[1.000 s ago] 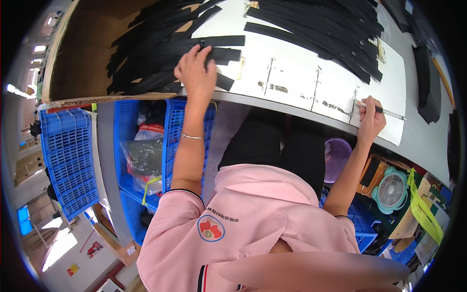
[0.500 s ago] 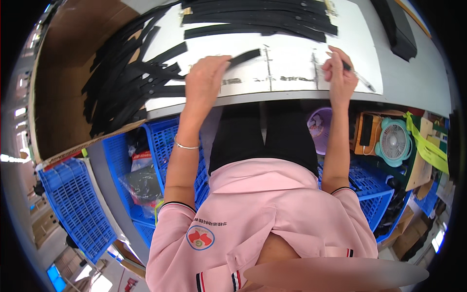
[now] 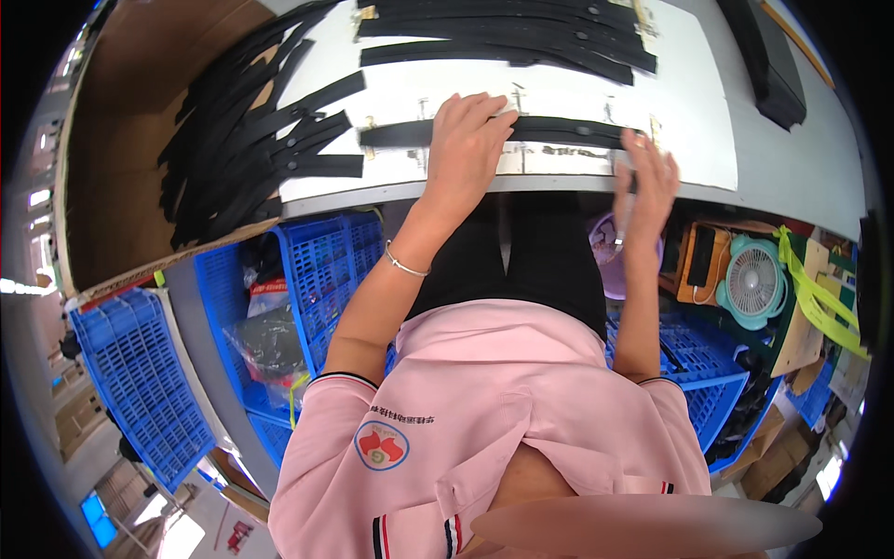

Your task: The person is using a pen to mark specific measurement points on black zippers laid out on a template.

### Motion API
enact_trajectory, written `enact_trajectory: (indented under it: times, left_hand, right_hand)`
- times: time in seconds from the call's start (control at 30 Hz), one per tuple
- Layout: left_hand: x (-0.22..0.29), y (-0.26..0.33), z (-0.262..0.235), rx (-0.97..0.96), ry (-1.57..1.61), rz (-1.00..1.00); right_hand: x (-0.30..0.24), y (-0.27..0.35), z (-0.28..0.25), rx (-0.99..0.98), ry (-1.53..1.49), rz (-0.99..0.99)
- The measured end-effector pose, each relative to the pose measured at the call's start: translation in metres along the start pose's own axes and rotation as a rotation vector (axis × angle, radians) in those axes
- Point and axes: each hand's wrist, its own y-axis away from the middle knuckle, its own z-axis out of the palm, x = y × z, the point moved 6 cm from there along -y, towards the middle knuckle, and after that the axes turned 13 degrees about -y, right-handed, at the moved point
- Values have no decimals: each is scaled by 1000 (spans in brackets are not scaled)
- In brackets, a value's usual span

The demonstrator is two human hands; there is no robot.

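Note:
A long black strap (image 3: 554, 128) with a small round fitting lies crosswise on a marked white board (image 3: 698, 149). My left hand (image 3: 468, 147) rests palm down over the strap's left half, fingers stretched out past its far edge. At the right end of the strap is my right hand (image 3: 649, 186), its fingertips on or close to the end and slightly blurred. A pen (image 3: 618, 239) is tucked in that hand, pointing back toward me; most of it is hidden. Farther back on the board, several similar straps (image 3: 503, 48) lie side by side.
To the left, a cardboard box (image 3: 112, 186) holds a heap of black straps (image 3: 233, 186) that spills onto the board. A long black object (image 3: 764, 65) lies at the far right. Below the table are blue crates (image 3: 326, 279), a purple basket (image 3: 610, 270) and a small fan (image 3: 754, 270).
The strap has been drawn right and laid straight across the board. My left hand has moved right and flattened over it; my right hand has come down to its end, and the pen has swung toward me.

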Motion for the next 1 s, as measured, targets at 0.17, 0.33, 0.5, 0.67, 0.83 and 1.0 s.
enact_trajectory:
  times: [0.17, 0.33, 0.5, 0.67, 0.83, 1.0]
  left_hand:
    - [-16, 36, -27, -69, -273, -123]
    - [-35, 72, -48, -59, -310, -271]
    - [-48, 82, -48, -135, -249, -317]
    - [-47, 84, -47, -98, -268, -314]
    - [-50, 84, -51, -75, -238, -335]
    - [-46, 80, -52, -25, -230, -328]
  right_hand:
    - [20, 2, -15, -3, 24, 36]
    - [21, 4, -11, 42, 33, 17]
    - [14, -1, -13, 30, 38, 41]
    - [-28, -30, -11, 54, -258, 231]
    - [-93, -64, 49, -145, -918, 403]
    - [-133, -77, 115, -289, -1045, 477]
